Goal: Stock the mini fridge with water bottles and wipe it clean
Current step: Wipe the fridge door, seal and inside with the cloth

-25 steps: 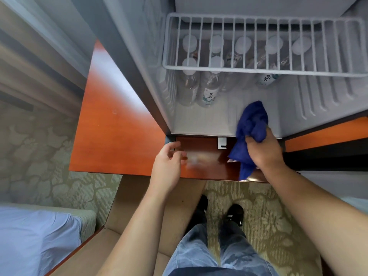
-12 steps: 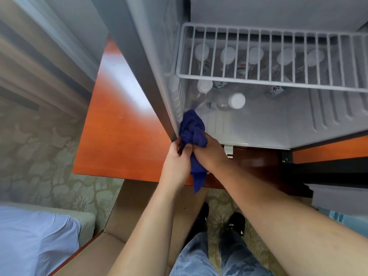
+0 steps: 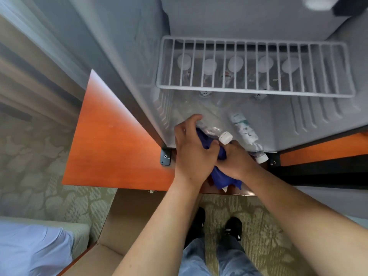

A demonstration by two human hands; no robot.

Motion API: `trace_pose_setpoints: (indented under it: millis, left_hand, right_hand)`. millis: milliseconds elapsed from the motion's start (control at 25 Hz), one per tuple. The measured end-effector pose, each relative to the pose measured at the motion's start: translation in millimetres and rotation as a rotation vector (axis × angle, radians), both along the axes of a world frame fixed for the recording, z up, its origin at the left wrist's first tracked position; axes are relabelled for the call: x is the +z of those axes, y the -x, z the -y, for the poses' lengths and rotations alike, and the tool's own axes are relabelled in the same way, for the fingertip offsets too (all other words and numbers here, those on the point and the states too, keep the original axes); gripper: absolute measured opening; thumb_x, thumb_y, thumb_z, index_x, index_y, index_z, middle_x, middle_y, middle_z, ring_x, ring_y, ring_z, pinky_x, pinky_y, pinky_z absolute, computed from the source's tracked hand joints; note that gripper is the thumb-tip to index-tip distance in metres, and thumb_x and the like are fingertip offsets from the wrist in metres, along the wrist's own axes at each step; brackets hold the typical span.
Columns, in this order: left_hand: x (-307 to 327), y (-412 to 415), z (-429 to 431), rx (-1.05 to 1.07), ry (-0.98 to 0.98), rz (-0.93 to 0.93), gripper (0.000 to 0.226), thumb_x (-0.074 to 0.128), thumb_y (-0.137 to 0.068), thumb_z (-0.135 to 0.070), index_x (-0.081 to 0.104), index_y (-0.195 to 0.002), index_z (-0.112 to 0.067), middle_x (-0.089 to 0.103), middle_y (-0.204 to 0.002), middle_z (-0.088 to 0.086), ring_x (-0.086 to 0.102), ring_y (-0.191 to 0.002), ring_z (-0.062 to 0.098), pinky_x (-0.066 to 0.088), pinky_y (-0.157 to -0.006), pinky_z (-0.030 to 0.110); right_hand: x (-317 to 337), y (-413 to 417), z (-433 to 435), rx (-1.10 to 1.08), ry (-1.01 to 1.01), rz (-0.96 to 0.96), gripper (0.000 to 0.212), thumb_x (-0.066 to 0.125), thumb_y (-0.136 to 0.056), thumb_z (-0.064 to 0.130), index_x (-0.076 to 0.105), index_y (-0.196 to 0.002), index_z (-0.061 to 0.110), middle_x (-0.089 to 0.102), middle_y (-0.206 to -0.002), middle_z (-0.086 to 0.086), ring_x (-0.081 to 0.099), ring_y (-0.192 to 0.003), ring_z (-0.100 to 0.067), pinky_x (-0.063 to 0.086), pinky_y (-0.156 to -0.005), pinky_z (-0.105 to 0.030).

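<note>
We have both hands at the front lip of the open mini fridge (image 3: 318, 124): our left hand (image 3: 194, 152) is curled over a fallen water bottle (image 3: 216, 132) and part of the blue cloth (image 3: 221, 179), while our right hand (image 3: 238, 162) is closed around the cloth, which hangs down below it. A second bottle (image 3: 247, 134) lies on the fridge floor just right of our hands, cap toward us. More bottles stand at the back beneath the wire shelf (image 3: 256, 91).
</note>
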State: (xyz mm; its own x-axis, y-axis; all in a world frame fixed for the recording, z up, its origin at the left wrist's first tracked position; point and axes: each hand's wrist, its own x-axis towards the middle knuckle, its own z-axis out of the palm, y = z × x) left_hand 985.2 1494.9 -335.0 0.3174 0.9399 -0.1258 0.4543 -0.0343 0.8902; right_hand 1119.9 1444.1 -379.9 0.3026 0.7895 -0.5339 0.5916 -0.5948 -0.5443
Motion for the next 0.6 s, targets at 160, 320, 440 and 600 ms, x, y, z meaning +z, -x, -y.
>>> trace_pose_setpoints:
  millis: [160, 320, 440, 600]
  left_hand:
    - [-10.6, -19.9, -16.2, -0.379, -0.075, -0.363, 0.078, 0.062, -0.075, -0.010, 0.044, -0.143, -0.044, 0.006, -0.167, -0.007, 0.014, -0.151, 0.027, 0.033, -0.112, 0.042]
    - [-22.1, -33.5, -34.7, -0.493, -0.244, -0.574, 0.067, 0.057, -0.085, -0.007, 0.044, -0.144, -0.036, 0.022, -0.165, -0.004, 0.022, -0.148, 0.029, 0.033, -0.115, 0.048]
    - [-32.4, -39.4, -47.0, -0.492, -0.446, -0.719, 0.064, 0.057, -0.091, -0.015, 0.043, -0.147, -0.041, 0.033, -0.151, 0.001, 0.036, -0.132, 0.031, 0.038, -0.108, 0.047]
    - [-44.2, -36.1, -56.5, -0.419, -0.484, -0.769, 0.059, 0.060, -0.087, -0.015, 0.048, -0.139, -0.041, 0.033, -0.154, 0.000, 0.034, -0.135, 0.029, 0.036, -0.111, 0.046]
  right_hand:
    - [-2.5, -15.6, 7.1, 0.110, 0.015, 0.092, 0.069, 0.068, -0.090, 0.035, 0.038, -0.152, 0.046, 0.039, -0.140, -0.013, 0.046, -0.123, -0.036, 0.042, -0.109, -0.046]
    - [0.2, -29.8, 9.6, 0.195, -0.004, 0.195, 0.070, 0.068, -0.089, 0.029, 0.041, -0.152, 0.043, 0.032, -0.149, -0.012, 0.042, -0.125, -0.040, 0.041, -0.109, -0.052]
    - [1.7, -37.5, 15.8, 0.220, -0.009, 0.197, 0.068, 0.068, -0.090, 0.028, 0.042, -0.150, 0.044, 0.024, -0.159, -0.007, 0.038, -0.134, -0.038, 0.040, -0.111, -0.052]
    - [6.5, -38.7, 25.9, 0.274, -0.019, 0.222, 0.068, 0.067, -0.092, 0.031, 0.038, -0.152, 0.047, 0.026, -0.159, -0.003, 0.037, -0.138, -0.033, 0.034, -0.115, -0.048]
